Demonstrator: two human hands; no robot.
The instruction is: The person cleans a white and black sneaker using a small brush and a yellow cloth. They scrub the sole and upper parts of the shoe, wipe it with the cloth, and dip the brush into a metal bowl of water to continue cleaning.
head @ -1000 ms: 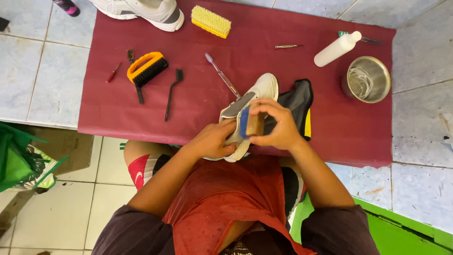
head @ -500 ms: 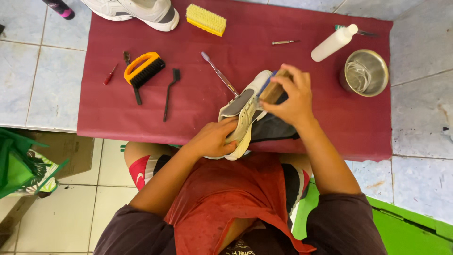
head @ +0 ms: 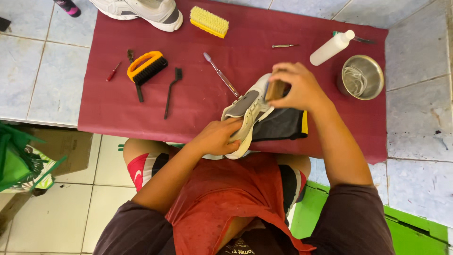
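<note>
While most of the kit sits parked on the maroon mat (head: pixel 118 113), nothing on the left of frame is in hand: one small red screwdriver (head: pixel 113 72), one orange-handled scrub brush (head: pixel 146 67) and one thin black detail brush (head: pixel 172 92), all laid apart so each is an easy grab. Up top there's one spare white sneaker (head: pixel 141 8) and one yellow bristle brush (head: pixel 209 21), pushed back out of the way.

Centre of frame, one toothbrush (head: pixel 221 74) lies just beside the white sneaker (head: pixel 247 113) being worked. The left hand (head: pixel 218 137) is clamped around its heel end, propping it tilted off the mat edge so the upper faces up. The right hand (head: pixel 299 87) is curled tight on a small wooden-backed brush (head: pixel 276 89) pressed at the toe. One dark cloth (head: pixel 281 125) sits under the shoe, probably catching drips.

Right side: one white squeeze bottle (head: pixel 331 47) and one metal bowl (head: pixel 361 77), near the brushing hand.
</note>
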